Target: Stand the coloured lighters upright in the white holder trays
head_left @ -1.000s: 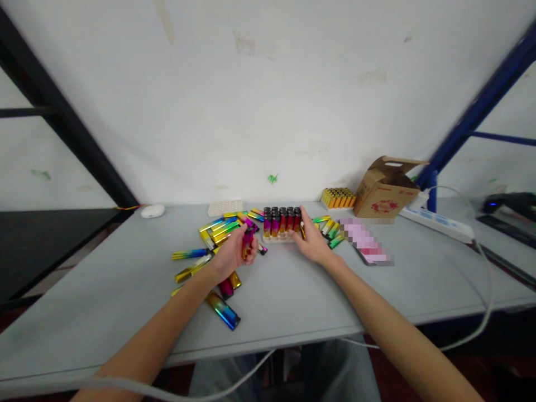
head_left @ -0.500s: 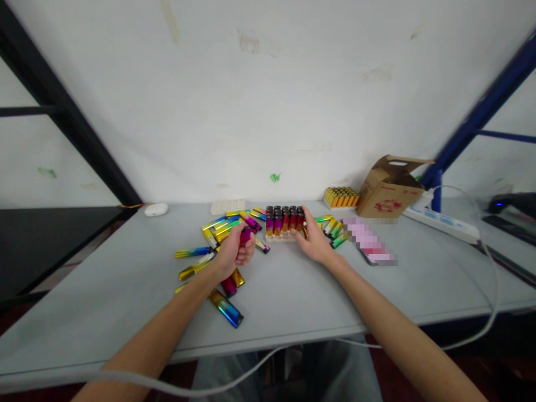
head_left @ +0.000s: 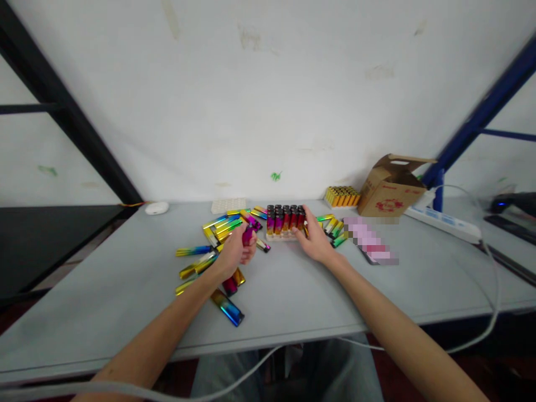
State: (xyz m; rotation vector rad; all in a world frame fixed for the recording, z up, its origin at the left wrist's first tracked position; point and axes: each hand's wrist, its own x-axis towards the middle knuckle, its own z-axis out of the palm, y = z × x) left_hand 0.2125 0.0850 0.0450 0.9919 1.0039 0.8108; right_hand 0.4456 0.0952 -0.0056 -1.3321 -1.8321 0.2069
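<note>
My left hand (head_left: 238, 250) is closed around a magenta lighter (head_left: 248, 234), just left of the tray. Standing upright in rows in a white tray (head_left: 281, 237) are several purple and red lighters (head_left: 285, 218) with black tops; part of the tray's front is bare. My right hand (head_left: 312, 237) grips the right end of this tray, thumb in front and fingers along the side. Loose shiny lighters in yellow, green and blue (head_left: 193, 251) lie scattered around my left hand. A blue and gold lighter (head_left: 228, 307) is closest to the table's front edge.
More loose lighters (head_left: 335, 229) lie right of my right hand, beside a blurred pink phone-like object (head_left: 371, 241). Along the wall are a white perforated tray (head_left: 228, 205), a block of orange lighters (head_left: 342, 196), an open carton (head_left: 389, 192), a power strip (head_left: 444, 223) and a white case (head_left: 157, 208).
Almost nothing differs. The left hand, with the magenta lighter, has shifted very slightly; the right hand stays on the tray.
</note>
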